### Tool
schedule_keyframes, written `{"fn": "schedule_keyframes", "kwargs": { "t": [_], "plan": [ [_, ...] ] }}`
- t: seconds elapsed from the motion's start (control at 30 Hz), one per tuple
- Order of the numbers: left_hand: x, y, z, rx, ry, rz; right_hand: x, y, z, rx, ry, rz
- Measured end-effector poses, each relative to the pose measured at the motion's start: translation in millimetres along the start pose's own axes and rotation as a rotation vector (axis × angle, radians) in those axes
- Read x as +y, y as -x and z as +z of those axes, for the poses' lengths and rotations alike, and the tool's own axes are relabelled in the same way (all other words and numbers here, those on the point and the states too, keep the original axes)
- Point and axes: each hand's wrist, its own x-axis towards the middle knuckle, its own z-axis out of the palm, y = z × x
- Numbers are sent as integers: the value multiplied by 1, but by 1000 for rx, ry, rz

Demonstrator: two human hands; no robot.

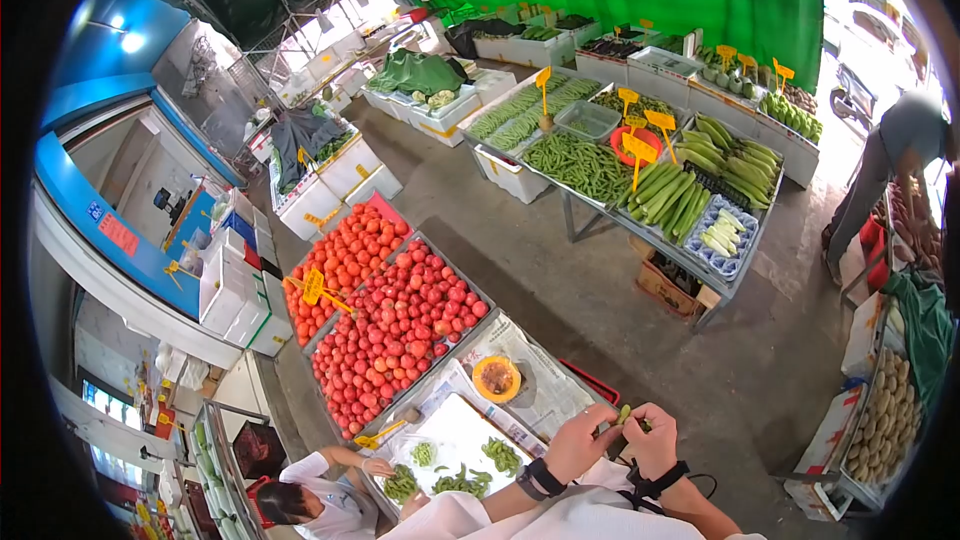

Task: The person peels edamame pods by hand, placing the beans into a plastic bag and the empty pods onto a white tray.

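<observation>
My left hand and my right hand are close together in front of my body, fingers pinched. Between their fingertips is a small green bean pod; the fingers hide part of it. Just left of my hands lies a white board on newspaper. On it sit a pile of green pods, another green pile, a small heap of paler green beans and a further pile. A co-worker's hand reaches to the board's left edge.
An orange bowl stands on newspaper beyond the board. Trays of red tomatoes adjoin it. Across the aisle is a vegetable stand. Another person bends at the right, near a box of potatoes.
</observation>
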Motion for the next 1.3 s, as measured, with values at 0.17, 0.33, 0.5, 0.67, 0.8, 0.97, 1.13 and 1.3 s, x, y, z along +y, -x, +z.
{"fn": "schedule_keyframes", "kwargs": {
  "t": [0.17, 0.33, 0.5, 0.67, 0.8, 0.97, 1.13, 1.3],
  "plan": [
    [-2, 2, 2, -47, 333, -237, 15, 0, -3, 12, -141, 97],
    [5, 0, 9, -5, 359, -223, 2, 5, -7, -41, -337, 287],
    [9, 0, 1, -52, 499, -245, -5, 0, -23, -174, -597, 416],
    [8, 3, -1, -200, 598, -282, -19, -6, -32, -328, -19, -74],
    [11, 4, -12, -333, 911, -558, -35, -7, -41, -475, -27, -66],
    [6, 5, -14, -375, 966, -631, -30, -6, -46, -513, 291, -286],
    [5, 6, -9, -301, 668, -534, -30, -5, -43, -504, 432, -341],
    [9, 2, -3, -271, 492, -524, -19, -13, -44, -588, 541, -421]
  ]
}}
